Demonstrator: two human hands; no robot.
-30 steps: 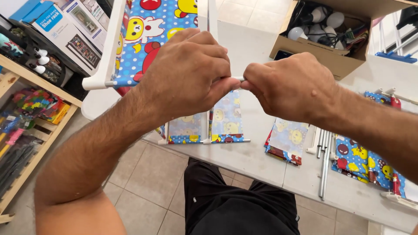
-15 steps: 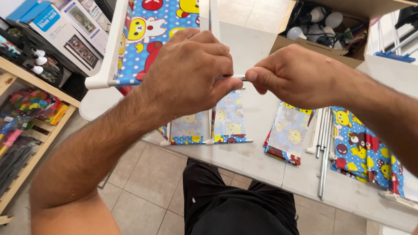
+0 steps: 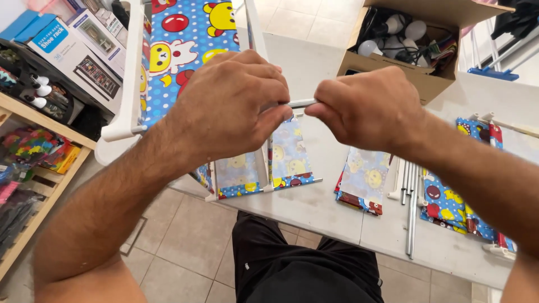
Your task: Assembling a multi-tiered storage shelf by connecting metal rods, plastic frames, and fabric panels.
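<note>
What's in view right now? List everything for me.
thin metal rod: one, silver, held between both hands
fabric rack: one, blue cartoon print with white frame, on table at left
folded fabric panels: several, cartoon print, on table
loose rods: several, silver, on table at right
cardboard box: one, brown, holds bulbs, far side
table: one, white
wooden shelf: one, left, coloured items
left hand: gripping the rod
right hand: gripping the rod
</note>
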